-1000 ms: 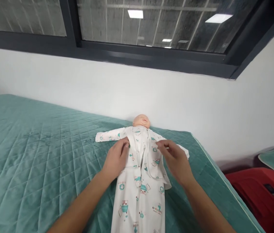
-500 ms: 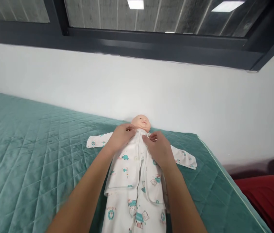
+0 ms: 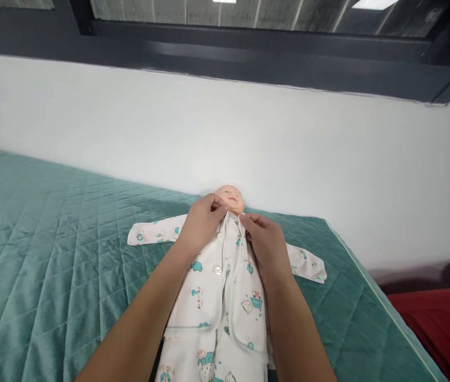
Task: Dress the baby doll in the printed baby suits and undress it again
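A baby doll (image 3: 231,196) lies on its back, its head close to the wall. It wears a white baby jacket (image 3: 203,289) with teal animal prints, buttons down the front and sleeves spread to both sides. Matching trousers (image 3: 193,353) show below the hem. My left hand (image 3: 204,220) pinches the jacket's collar edge just under the doll's chin. Opposite it, my right hand (image 3: 264,239) pinches the other collar edge. Between the two edges the front hangs apart, with printed white cloth visible inside. A button (image 3: 217,270) sits on the left front edge.
A green quilted cover (image 3: 69,254) spreads under the doll, its piped edge running down at the right. Behind it stands a white wall (image 3: 161,127) below a dark window frame (image 3: 217,58). Something red (image 3: 435,323) lies beyond the right edge.
Both hands have closed on the collar edges and raised them a little near the chin. The jacket's front now stands up more. The view has tilted slightly downward.
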Demonstrator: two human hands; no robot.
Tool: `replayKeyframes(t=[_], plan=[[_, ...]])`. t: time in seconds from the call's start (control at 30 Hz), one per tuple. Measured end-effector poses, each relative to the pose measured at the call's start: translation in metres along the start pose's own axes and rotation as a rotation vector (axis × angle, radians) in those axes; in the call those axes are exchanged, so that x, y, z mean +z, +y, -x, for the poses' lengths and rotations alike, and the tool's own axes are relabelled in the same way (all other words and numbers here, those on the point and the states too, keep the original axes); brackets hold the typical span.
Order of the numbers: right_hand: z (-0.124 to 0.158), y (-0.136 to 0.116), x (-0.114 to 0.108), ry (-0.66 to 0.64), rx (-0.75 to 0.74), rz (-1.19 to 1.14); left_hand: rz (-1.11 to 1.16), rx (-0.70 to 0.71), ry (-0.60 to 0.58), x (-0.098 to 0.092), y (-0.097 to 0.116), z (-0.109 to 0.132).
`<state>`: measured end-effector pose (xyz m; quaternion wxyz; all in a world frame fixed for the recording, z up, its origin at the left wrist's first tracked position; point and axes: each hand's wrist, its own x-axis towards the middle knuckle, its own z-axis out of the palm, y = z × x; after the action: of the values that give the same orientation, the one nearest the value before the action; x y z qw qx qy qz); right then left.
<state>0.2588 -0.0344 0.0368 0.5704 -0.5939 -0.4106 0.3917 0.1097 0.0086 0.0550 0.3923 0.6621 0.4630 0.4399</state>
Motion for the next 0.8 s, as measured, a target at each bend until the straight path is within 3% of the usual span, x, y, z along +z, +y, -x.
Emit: replayKeyframes(t=[0.1,0.27,0.43,0.8], plan=[[0.003,-0.002,0.006,0.03,-0.038,0.072,-0.016,0.001,-0.025,0.001,0.002,0.002],[0.0,0.002,0.008,-0.055,-0.127,0.013,-0.034,0.038,-0.115,-0.004,0.0,0.005],[0.0,0.004,0.006,-0.124,-0.191,0.108,-0.015,0.02,-0.155,-0.01,-0.002,0.007],[-0.001,0.004,0.005,-0.192,-0.208,0.146,0.03,-0.015,-0.164,-0.011,-0.005,0.009]])
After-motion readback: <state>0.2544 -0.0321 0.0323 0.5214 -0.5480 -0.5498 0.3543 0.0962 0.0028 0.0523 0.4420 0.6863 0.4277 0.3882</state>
